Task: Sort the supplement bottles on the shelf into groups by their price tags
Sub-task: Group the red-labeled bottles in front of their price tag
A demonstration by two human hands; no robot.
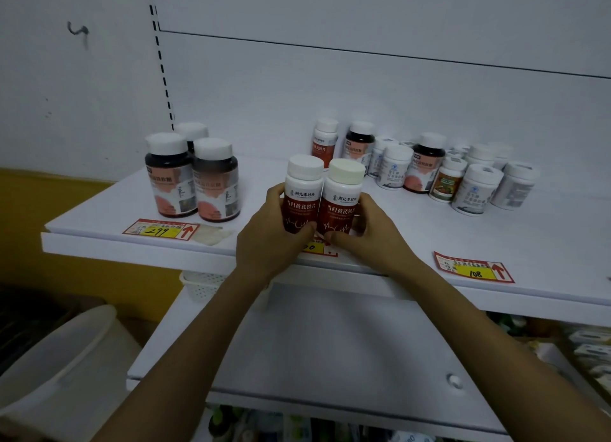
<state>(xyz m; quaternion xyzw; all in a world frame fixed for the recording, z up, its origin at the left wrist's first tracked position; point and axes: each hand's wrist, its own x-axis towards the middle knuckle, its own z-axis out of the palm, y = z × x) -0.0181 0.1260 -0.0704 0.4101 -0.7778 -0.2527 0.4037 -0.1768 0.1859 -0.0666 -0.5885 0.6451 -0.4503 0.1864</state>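
Near the shelf's [99, 240] front edge: left hand [267, 236] and right hand [370, 233] curled around two upright, touching red-labelled bottles, left bottle [302, 193], right bottle [340, 200]; smooth white plastic, round caps. Beneath, half-hidden yellow price tag [314, 247]. Left: 299 tag [162, 230], three dark bottles [191, 177]. Right: 108 tag [472, 269]. Farther back, mixed white bottles [476, 187].

Both hands [264, 233] [367, 233] clasp two red-labelled bottles [302, 197] [340, 203] on the shelf [413, 230].

Glossy plastic bottles [322, 197], matt white shelf [396, 230], probably paper price tags [472, 268].
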